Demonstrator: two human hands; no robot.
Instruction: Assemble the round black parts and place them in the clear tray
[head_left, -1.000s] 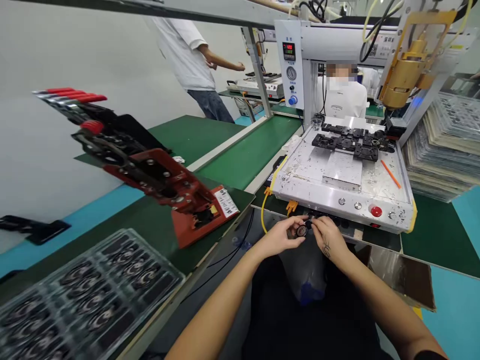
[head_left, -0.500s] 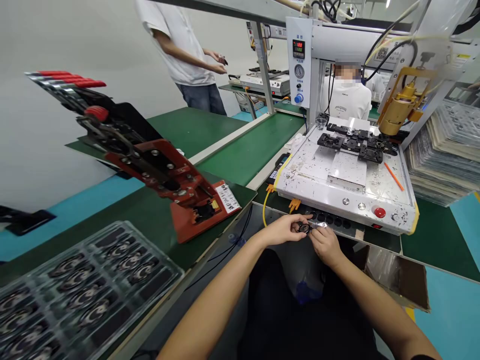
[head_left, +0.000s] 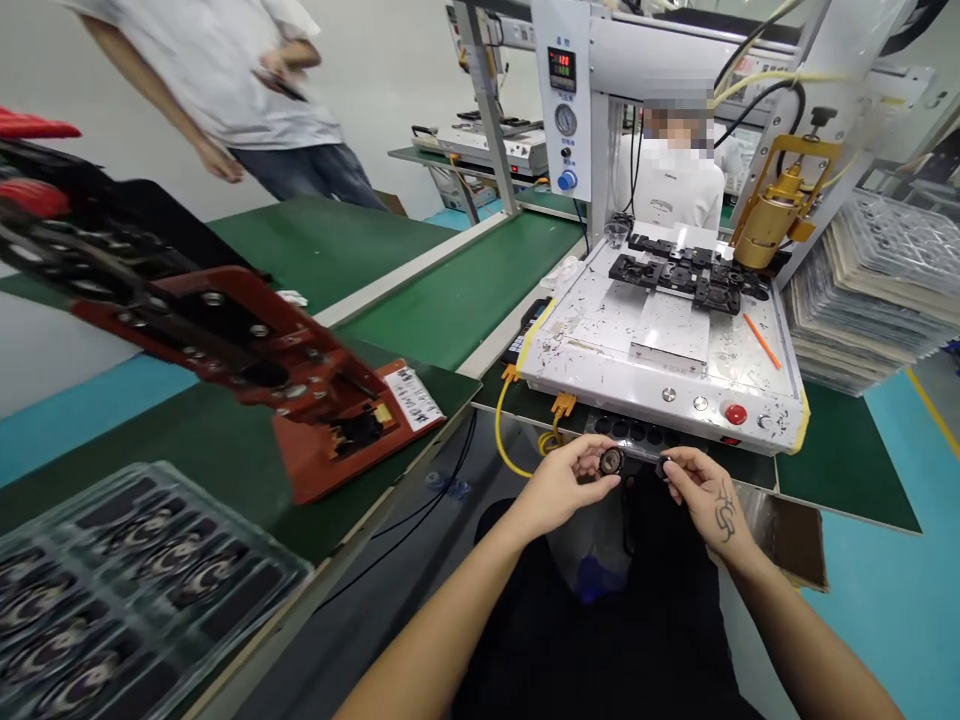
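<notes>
My left hand (head_left: 564,488) holds a small round black part with a ring-shaped centre (head_left: 611,461) between thumb and fingers. A short gap away, my right hand (head_left: 703,492) pinches a small dark piece (head_left: 663,466) between thumb and fingertips; its exact kind is too small to make out. Both hands are over my lap, just in front of the white bench machine (head_left: 585,372). Behind the fingers, under the machine's front edge, a clear tray (head_left: 596,455) holds several round black pieces.
At left stands a red toggle-clamp fixture (head_left: 300,470). A clear blister tray (head_left: 247,530) with several ring-shaped parts lies before it. Black jigs (head_left: 675,275) and an orange stick (head_left: 762,340) rest on the machine. Trays (head_left: 877,290) are stacked at right. Co-workers (head_left: 247,90) are beyond.
My hands have moved apart; the right has drawn back to the right with the small dark piece. The view has shifted left and closer to the bench. The standing co-worker's arms have moved.
</notes>
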